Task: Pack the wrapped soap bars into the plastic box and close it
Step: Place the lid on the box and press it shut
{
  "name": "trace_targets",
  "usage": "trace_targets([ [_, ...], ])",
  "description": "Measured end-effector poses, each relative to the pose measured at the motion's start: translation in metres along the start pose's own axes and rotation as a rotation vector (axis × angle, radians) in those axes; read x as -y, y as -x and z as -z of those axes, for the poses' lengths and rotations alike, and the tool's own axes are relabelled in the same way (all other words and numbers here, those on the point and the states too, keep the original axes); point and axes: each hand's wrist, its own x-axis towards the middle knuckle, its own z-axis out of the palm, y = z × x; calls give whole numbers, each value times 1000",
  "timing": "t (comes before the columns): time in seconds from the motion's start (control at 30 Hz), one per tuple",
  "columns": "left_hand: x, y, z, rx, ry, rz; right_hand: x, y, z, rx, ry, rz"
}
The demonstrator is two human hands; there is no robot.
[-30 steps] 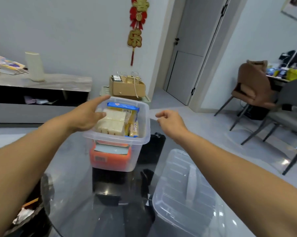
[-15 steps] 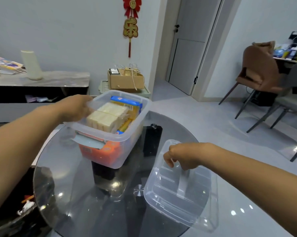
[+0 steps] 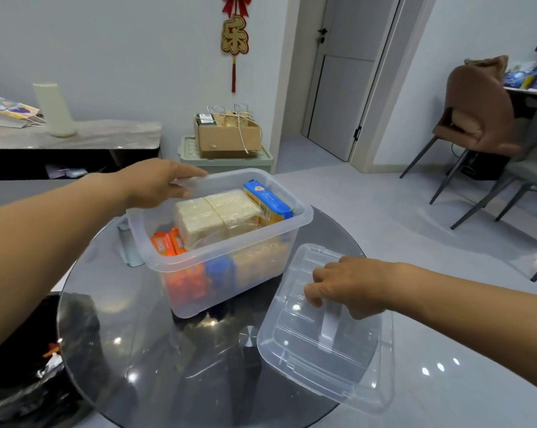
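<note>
Now the lid was in hand, and the box waited open

Nearest to the camera, the right hand point(image 3: 350, 287) had come down onto the lid point(image 3: 325, 329) and its fingers were curled around the grey handle point(image 3: 330, 322) on top; half a second before, the same hand was only arriving at the lid's far edge. From this I judged that packing was finished and closing was the step in hand. The lid lay on the glass table point(image 3: 156, 359), partly over the table's edge on the wrist side of the grip.

Beyond the fingertips of that hand stood the plastic box point(image 3: 230, 273), with no cover on it, just beside the lid but apart from it. Inside it the pale wrapped soap bars point(image 3: 217, 211) lay on top, orange bars point(image 3: 168, 242) at the near end and a blue-and-yellow pack point(image 3: 268, 200) at the far end. The pale bars reached about to the rim, so they could stop the lid from seating flat.

Further away, the left hand point(image 3: 156, 183) rested on the far rim of the box with fingers spread and only loosely bent, steadying it rather than gripping anything. A grey latch point(image 3: 128, 242) hung open at the box's side below that hand.

Behind all, a cardboard carton point(image 3: 227, 134) stood on a green crate by the wall, well apart.
</note>
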Motion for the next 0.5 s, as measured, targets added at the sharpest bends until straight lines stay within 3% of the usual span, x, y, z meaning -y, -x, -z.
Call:
trace_targets([
  [0.1, -3, 4, 0, -45, -122, 88, -1, 1, -3, -22, 85, 53],
  [0.17, -4, 12, 1, -33, -52, 211, 3, -1, 1, -44, 118, 89],
  [0.37, -4, 42, 2, -96, 492, 603, 22, 19, 30, -117, -78, 75],
  [0.5, -10, 61, -5, 0, 816, 746, 35, 49, 71, -132, -136, 16],
])
